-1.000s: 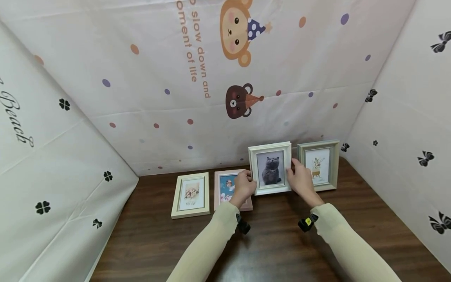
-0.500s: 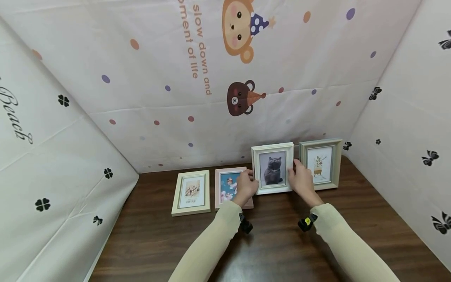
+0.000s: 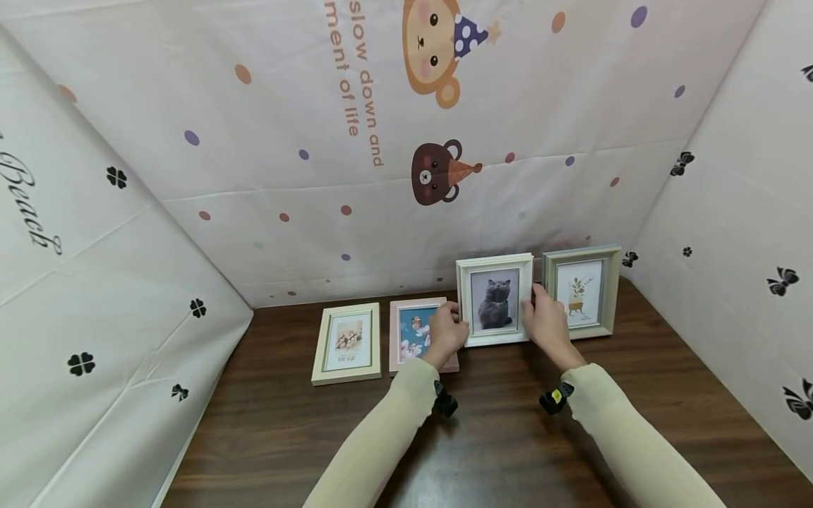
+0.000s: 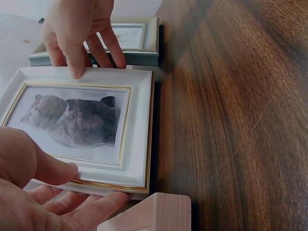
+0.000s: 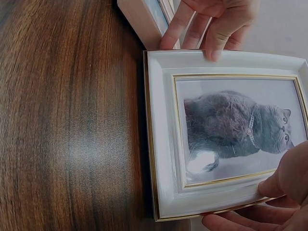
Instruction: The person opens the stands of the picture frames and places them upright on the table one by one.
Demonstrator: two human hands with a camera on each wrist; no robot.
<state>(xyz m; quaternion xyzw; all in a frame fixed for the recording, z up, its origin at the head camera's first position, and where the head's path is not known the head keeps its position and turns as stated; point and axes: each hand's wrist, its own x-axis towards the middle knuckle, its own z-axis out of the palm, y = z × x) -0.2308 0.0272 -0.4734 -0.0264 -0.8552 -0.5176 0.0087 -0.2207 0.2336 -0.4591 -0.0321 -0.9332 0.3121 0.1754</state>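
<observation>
A white picture frame (image 3: 495, 300) with a grey cat photo stands upright near the back wall, between a pink frame and a grey-green frame. My left hand (image 3: 447, 333) grips its left side, thumb on the front and fingers at the side edge. On the opposite side my right hand (image 3: 547, 322) holds the frame the same way, its thumb on the front border. Both wrist views show the frame's lower edge right at the wooden table. The pink frame (image 3: 397, 358), with a blue flower picture, is partly hidden behind my left hand.
The grey-green frame (image 3: 611, 293) with a plant print stands just right of my right hand. A cream frame (image 3: 321, 351) sits at the left on the brown wooden table (image 3: 273, 437). Patterned fabric walls (image 3: 356, 233) enclose the back and both sides.
The white frame has shifted slightly right relative to the pink frame, and its lower edge looks a little more level. Both hands keep their hold. The head view has moved slightly.
</observation>
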